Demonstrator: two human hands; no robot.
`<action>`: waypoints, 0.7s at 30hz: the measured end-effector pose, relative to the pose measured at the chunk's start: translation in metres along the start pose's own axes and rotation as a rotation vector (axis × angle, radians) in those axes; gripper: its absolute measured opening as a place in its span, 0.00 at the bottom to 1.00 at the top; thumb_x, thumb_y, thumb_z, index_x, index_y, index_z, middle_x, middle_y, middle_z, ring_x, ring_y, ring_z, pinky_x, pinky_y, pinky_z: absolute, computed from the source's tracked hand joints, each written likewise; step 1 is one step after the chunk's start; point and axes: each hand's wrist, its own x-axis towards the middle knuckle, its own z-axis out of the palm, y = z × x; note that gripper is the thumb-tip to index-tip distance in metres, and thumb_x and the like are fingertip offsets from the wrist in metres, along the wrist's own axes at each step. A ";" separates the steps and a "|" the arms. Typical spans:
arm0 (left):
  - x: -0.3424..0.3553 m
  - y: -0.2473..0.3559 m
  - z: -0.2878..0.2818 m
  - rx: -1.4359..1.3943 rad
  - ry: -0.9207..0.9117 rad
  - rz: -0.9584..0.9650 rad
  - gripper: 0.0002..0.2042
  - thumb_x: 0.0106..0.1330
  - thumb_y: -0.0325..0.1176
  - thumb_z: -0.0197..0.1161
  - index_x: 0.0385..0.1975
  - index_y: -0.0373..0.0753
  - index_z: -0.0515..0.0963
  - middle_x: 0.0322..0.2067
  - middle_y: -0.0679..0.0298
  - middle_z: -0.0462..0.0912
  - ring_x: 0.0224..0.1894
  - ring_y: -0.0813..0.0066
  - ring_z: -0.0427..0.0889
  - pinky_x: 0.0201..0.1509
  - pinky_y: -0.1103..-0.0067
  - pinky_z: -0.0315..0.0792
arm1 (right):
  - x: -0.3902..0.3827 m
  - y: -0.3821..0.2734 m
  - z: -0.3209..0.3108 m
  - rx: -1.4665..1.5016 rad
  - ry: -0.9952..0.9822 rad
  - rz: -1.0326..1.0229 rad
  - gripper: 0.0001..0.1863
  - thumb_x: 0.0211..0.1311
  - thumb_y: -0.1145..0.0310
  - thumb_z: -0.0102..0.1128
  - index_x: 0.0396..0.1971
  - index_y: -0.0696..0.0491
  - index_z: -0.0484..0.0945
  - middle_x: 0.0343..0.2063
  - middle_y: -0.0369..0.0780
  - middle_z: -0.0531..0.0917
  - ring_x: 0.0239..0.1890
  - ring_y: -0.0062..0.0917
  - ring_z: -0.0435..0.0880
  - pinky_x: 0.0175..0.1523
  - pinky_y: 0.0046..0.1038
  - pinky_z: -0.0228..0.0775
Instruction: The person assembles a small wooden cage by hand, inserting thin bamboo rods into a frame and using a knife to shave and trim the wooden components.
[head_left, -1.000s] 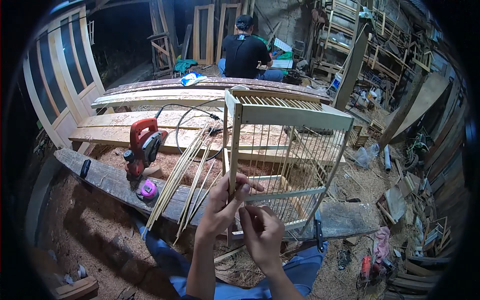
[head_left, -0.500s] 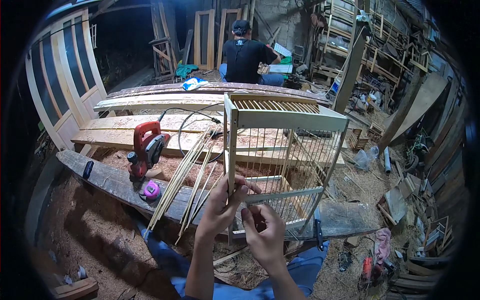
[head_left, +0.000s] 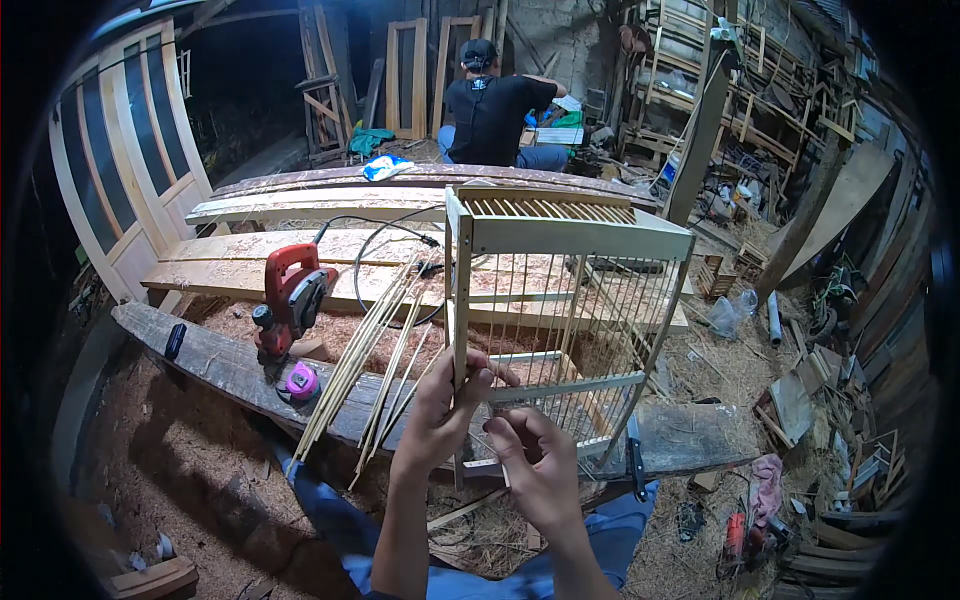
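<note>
Gripping a pale, thin-barred cage (head_left: 580, 238)
Left hand (head_left: 438, 410) clamped on its post (head_left: 462, 290); right hand (head_left: 541, 465) curled below its middle rail (head_left: 600, 384), hold unclear.

The trousers (head_left: 335, 525) worn are blue, and both forearms (head_left: 398, 530) are bare.

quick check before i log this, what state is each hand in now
Left hand: closed on a post of the cage.
Right hand: fingers curled; cannot tell if they hold anything.
</note>
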 end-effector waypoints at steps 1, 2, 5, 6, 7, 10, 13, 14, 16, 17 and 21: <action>0.000 0.000 0.000 -0.001 0.000 -0.001 0.07 0.77 0.30 0.52 0.48 0.35 0.67 0.40 0.55 0.83 0.46 0.70 0.83 0.51 0.72 0.78 | 0.000 0.000 -0.001 0.019 -0.010 0.006 0.11 0.71 0.65 0.60 0.34 0.58 0.80 0.23 0.29 0.76 0.27 0.09 0.70 0.32 0.17 0.61; 0.001 0.001 -0.001 0.009 -0.011 0.003 0.07 0.77 0.30 0.51 0.48 0.35 0.67 0.40 0.55 0.83 0.46 0.70 0.83 0.51 0.72 0.78 | 0.000 0.001 -0.002 0.019 -0.010 0.007 0.11 0.71 0.65 0.60 0.34 0.58 0.80 0.23 0.29 0.76 0.27 0.09 0.70 0.32 0.17 0.61; 0.000 0.000 0.000 -0.003 -0.012 -0.008 0.07 0.77 0.30 0.51 0.48 0.35 0.67 0.40 0.55 0.83 0.46 0.69 0.83 0.51 0.73 0.78 | 0.002 0.004 -0.004 0.070 -0.040 0.004 0.15 0.73 0.61 0.57 0.35 0.58 0.80 0.24 0.30 0.77 0.27 0.10 0.70 0.32 0.17 0.61; 0.000 0.000 0.000 -0.021 -0.004 -0.023 0.07 0.77 0.30 0.51 0.48 0.35 0.67 0.40 0.55 0.83 0.46 0.69 0.84 0.51 0.73 0.78 | 0.002 0.006 -0.004 0.112 -0.046 0.051 0.13 0.73 0.62 0.56 0.36 0.58 0.79 0.23 0.29 0.73 0.27 0.10 0.68 0.32 0.18 0.59; 0.000 0.001 0.000 -0.021 -0.003 -0.023 0.07 0.77 0.30 0.51 0.48 0.35 0.67 0.40 0.55 0.83 0.46 0.69 0.84 0.51 0.73 0.78 | 0.002 0.007 -0.004 0.155 -0.051 0.098 0.12 0.74 0.64 0.56 0.36 0.58 0.78 0.22 0.29 0.70 0.26 0.10 0.65 0.31 0.19 0.58; -0.001 0.002 0.002 -0.035 -0.007 -0.024 0.07 0.77 0.29 0.51 0.48 0.35 0.68 0.40 0.55 0.83 0.46 0.70 0.84 0.51 0.73 0.78 | 0.005 0.008 -0.005 0.066 -0.063 -0.019 0.09 0.71 0.67 0.59 0.37 0.58 0.77 0.23 0.33 0.73 0.25 0.13 0.69 0.31 0.21 0.61; -0.001 0.005 0.007 -0.110 0.075 -0.002 0.05 0.74 0.25 0.54 0.45 0.34 0.70 0.37 0.60 0.84 0.39 0.80 0.80 0.44 0.80 0.74 | 0.006 0.014 0.000 -0.098 0.002 -0.204 0.07 0.68 0.70 0.62 0.36 0.58 0.78 0.26 0.35 0.80 0.29 0.13 0.77 0.32 0.22 0.68; 0.000 0.007 0.007 -0.105 0.073 -0.021 0.04 0.74 0.25 0.54 0.44 0.34 0.70 0.37 0.60 0.84 0.39 0.80 0.80 0.44 0.80 0.74 | 0.006 0.013 0.000 -0.098 0.002 -0.204 0.07 0.68 0.70 0.62 0.36 0.58 0.78 0.26 0.35 0.80 0.29 0.13 0.77 0.32 0.22 0.68; 0.000 0.007 0.005 -0.097 0.073 -0.038 0.04 0.74 0.25 0.55 0.44 0.34 0.71 0.36 0.60 0.84 0.38 0.80 0.80 0.44 0.80 0.74 | 0.007 0.009 0.001 -0.285 0.082 -0.338 0.06 0.64 0.75 0.65 0.38 0.59 0.78 0.26 0.37 0.81 0.26 0.14 0.78 0.29 0.22 0.68; -0.001 0.004 0.002 -0.053 0.075 -0.032 0.04 0.73 0.25 0.55 0.43 0.34 0.71 0.37 0.59 0.84 0.40 0.79 0.80 0.45 0.79 0.74 | 0.007 0.010 0.002 -0.284 0.081 -0.338 0.06 0.64 0.75 0.65 0.38 0.59 0.78 0.26 0.37 0.81 0.26 0.14 0.78 0.29 0.22 0.68; -0.002 -0.001 0.001 0.012 0.089 -0.024 0.03 0.73 0.25 0.55 0.42 0.33 0.72 0.36 0.60 0.84 0.40 0.79 0.81 0.45 0.79 0.74 | 0.007 0.015 0.006 -0.247 0.184 -0.379 0.06 0.63 0.73 0.67 0.36 0.58 0.80 0.24 0.36 0.81 0.22 0.15 0.77 0.26 0.21 0.66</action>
